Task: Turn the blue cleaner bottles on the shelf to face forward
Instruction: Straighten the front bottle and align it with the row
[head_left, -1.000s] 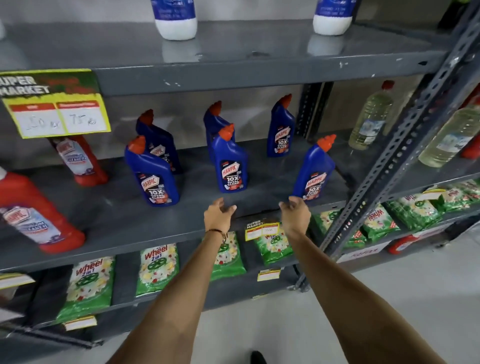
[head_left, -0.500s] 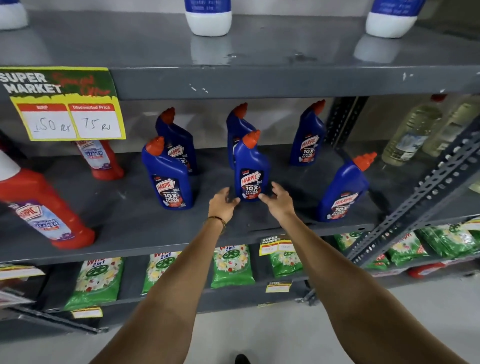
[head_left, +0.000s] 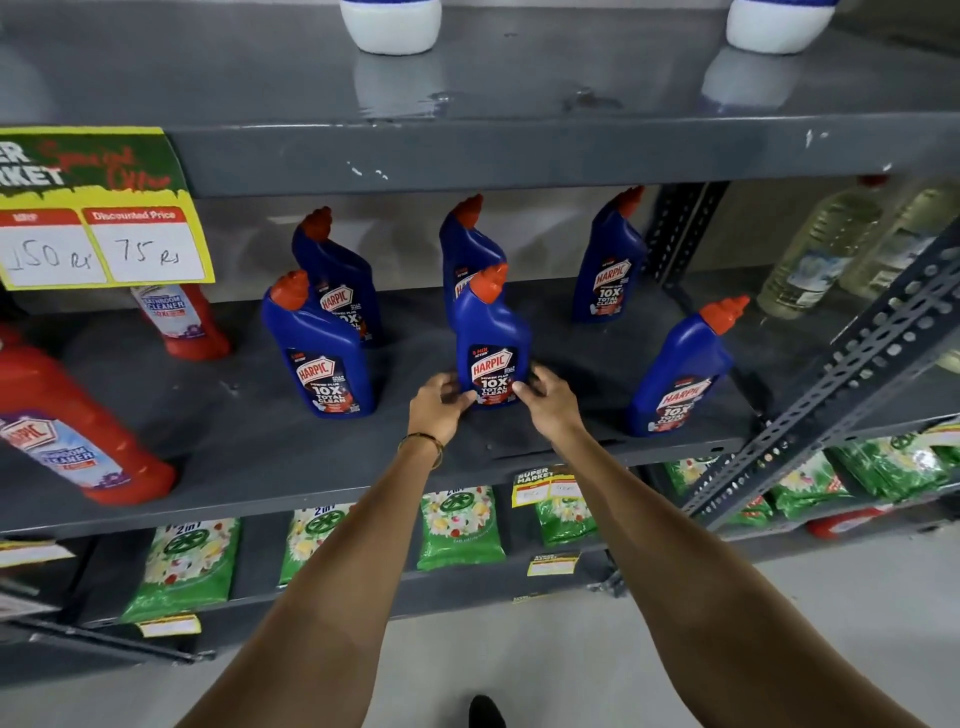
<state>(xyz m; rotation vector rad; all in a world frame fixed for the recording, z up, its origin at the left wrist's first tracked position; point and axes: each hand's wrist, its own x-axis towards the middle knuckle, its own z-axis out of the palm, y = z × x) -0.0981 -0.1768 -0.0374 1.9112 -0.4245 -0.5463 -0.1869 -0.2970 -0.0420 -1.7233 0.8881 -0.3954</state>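
While both hands cup the base of the middle front blue bottle (head_left: 493, 345) at the centre of the head view, left hand (head_left: 439, 400) at its 8 o'clock, right hand (head_left: 545, 397) at 4, the turning step is under way. Its label seems nearly forward; next comes a small twist, then letting go. The shelf (head_left: 291, 457) carries five more blue bottles.

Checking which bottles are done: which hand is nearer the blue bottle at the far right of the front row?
Right. The right hand is nearer that bottle, on its left; the left hand is farther left, past the middle bottle.
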